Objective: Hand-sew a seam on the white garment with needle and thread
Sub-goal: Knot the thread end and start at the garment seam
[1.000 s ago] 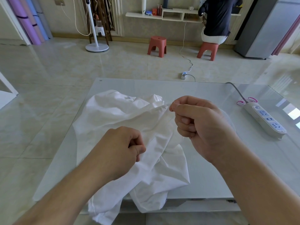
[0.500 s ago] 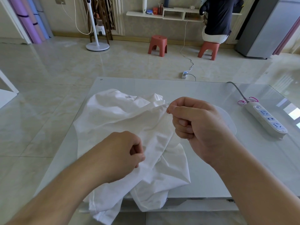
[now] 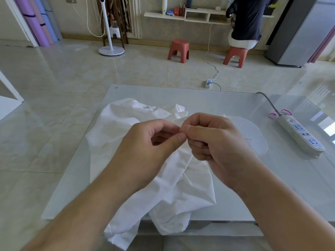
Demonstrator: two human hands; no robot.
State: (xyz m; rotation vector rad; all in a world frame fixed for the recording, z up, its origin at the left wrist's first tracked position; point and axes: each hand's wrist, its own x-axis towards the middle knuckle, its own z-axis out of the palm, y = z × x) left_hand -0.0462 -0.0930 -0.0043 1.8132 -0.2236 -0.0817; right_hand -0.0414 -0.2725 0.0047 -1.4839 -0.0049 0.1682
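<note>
From my feed I see only two bare forearms and their hands entering from the bottom edge. The left hand (image 3: 150, 142) and the right hand (image 3: 215, 140) wear no gloves, rings or bracelets, and neither wrist carries a watch or band. No sleeve shows on either arm up to the frame edge, so whatever top is worn stays out of view. The fingernails that show on the right hand are short and unpainted. The forearms look smooth, with no markings, tape or bandages that I can make out.
</note>
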